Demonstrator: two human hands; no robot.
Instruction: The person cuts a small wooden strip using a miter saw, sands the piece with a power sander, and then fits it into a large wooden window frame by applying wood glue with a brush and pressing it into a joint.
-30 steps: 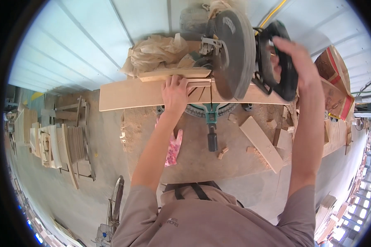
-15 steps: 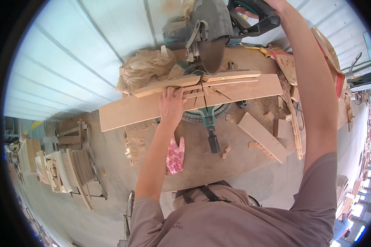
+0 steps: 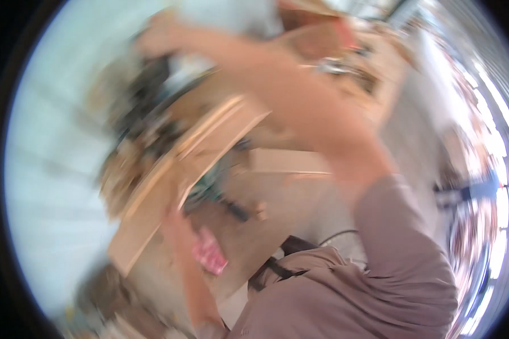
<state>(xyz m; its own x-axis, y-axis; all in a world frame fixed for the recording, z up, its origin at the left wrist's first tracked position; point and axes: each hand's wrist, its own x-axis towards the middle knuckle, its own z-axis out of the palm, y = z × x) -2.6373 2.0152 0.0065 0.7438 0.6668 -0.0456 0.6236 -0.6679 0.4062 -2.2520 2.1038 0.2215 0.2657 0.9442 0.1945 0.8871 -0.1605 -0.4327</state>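
Note:
Motion smears the head view. At the upper left, my right hand (image 3: 159, 35) is closed around the dark handle of a miter saw (image 3: 150, 79), its arm stretched across the view. A long, pale wooden board (image 3: 134, 243) lies slanted over the saw's green base (image 3: 205, 189), with a narrow wooden piece (image 3: 209, 121) along its far side. My left hand (image 3: 174, 212) is at the board's near edge, beside a thin strip of wood; blur hides its fingers. Below it a pink patterned glove (image 3: 210, 252) lies on the bench.
A short pale board (image 3: 288, 161) lies right of the saw, near small wood offcuts (image 3: 261, 211). A tan crumpled bag (image 3: 116, 169) is behind the board's left part. Brown and red sacks (image 3: 316, 37) stand at the back. A person in blue (image 3: 475, 189) appears at the far right.
My view has swung to the right, so bench, saw and board now appear tilted and farther left. My right hand stays at the saw handle and my left hand stays by the board.

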